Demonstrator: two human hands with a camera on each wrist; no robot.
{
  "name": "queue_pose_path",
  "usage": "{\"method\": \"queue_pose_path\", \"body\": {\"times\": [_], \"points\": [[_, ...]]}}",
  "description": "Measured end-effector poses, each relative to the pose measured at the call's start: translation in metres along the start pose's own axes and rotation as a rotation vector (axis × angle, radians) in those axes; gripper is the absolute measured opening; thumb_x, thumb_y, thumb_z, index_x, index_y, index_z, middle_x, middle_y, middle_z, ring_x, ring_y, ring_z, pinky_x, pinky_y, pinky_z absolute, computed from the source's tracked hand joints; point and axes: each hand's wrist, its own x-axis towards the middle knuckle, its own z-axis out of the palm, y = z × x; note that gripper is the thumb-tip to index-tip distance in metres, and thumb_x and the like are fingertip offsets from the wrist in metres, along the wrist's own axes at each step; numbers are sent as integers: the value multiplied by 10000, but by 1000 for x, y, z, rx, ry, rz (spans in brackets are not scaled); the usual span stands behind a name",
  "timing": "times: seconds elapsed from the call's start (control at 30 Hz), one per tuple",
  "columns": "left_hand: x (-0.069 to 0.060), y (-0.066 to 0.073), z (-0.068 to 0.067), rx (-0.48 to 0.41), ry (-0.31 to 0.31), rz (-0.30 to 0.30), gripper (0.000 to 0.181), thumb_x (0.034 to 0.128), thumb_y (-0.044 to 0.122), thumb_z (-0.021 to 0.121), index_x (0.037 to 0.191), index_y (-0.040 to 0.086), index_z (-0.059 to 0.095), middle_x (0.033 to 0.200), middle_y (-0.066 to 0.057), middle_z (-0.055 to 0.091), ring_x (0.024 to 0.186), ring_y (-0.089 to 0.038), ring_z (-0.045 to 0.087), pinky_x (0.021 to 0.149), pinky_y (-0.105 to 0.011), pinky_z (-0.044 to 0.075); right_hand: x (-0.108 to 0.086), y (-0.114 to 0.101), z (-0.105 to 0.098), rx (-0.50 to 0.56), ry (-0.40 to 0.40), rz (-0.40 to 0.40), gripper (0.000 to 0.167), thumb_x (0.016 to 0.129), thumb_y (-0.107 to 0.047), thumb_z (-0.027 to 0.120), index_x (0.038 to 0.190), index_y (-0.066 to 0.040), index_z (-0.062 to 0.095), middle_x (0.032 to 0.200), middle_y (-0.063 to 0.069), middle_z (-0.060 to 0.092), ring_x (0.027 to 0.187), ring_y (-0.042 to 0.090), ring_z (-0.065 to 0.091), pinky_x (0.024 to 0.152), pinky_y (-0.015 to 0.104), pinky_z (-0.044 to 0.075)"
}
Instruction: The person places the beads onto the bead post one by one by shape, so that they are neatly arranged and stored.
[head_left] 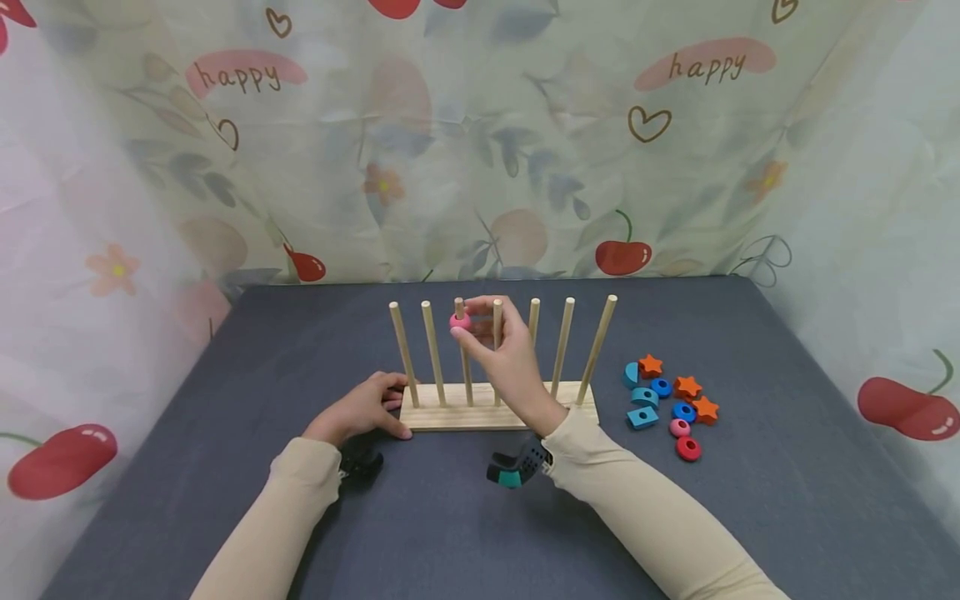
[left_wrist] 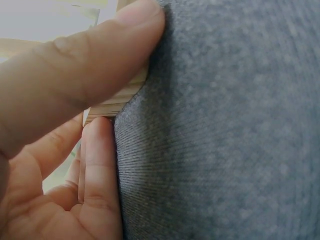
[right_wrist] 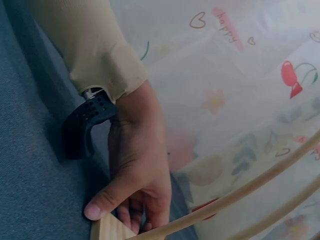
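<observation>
Threading seems the step in hand: at frame centre, the right hand pinches a pink bead round the top of a peg; the left hand (thumb at the front corner) grips the wooden base. Next probably calls for loosening that pinch.

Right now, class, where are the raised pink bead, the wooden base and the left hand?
Pink bead [head_left: 460, 322], head view: its front.
Wooden base [head_left: 456, 417], head view: bare top face.
Left hand [head_left: 363, 409], head view: its back.
</observation>
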Motion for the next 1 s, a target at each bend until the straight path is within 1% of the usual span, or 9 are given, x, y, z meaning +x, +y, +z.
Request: {"method": "queue_pose_path", "body": {"times": [0.1,0.13,0.27,0.47,0.63,0.83,1.0], "points": [[1,-1,0,-2,1,0,819,634,-5,881,1344,-34,474,1250,-180,424,1182,-306,489,1051,-421,440,-3,5,0,-7,-6,32,362,905,-107,676,1221,-12,529,1143,170,614,965,297,640,826,256,537],[1,-1,0,-5,2,-1,819,633,-7,881,1344,-34,475,1248,-179,424,1183,-305,489,1052,-419,440,-4,11,0,-11,-6,30,360,903,-125,683,1215,-22,535,1132,161,623,959,283,644,825,260,539],[2,-2,0,-5,3,0,809,631,-8,881,1336,-28,485,1236,-175,426,1175,-302,489,1053,-421,437,-8,17,0,-33,-7,32,339,899,-144,692,1188,-40,549,1093,140,646,946,250,650,832,289,547],[1,-1,0,8,9,-3,796,630,-2,883,1330,-9,503,1224,-158,435,1161,-288,495,1051,-417,440,-15,26,-2,-84,-20,46,328,896,-141,695,1178,-55,552,1092,117,634,959,221,643,828,288,547],[0,0,0,12,-4,19,799,636,1,880,1335,-20,493,1244,-178,419,1167,-302,486,1049,-421,441,-22,35,-4,-108,-35,59,312,900,-149,692,1167,-71,551,1093,94,628,976,209,635,839,310,542],[-1,0,-1,7,-4,34,779,632,-9,879,1319,-9,512,1248,-180,413,1158,-298,483,1048,-418,442,-31,44,-5,-146,-56,117,299,900,-170,695,1158,-113,554,1080,57,625,973,185,631,844,326,544],[-3,1,-2,9,-1,33,769,628,-7,881,1310,4,527,1235,-172,417,1140,-289,484,1047,-412,442,-36,52,-4,-176,-59,169,298,889,-167,708,1147,-112,569,1073,62,643,990,202,635,833,363,543]]}}
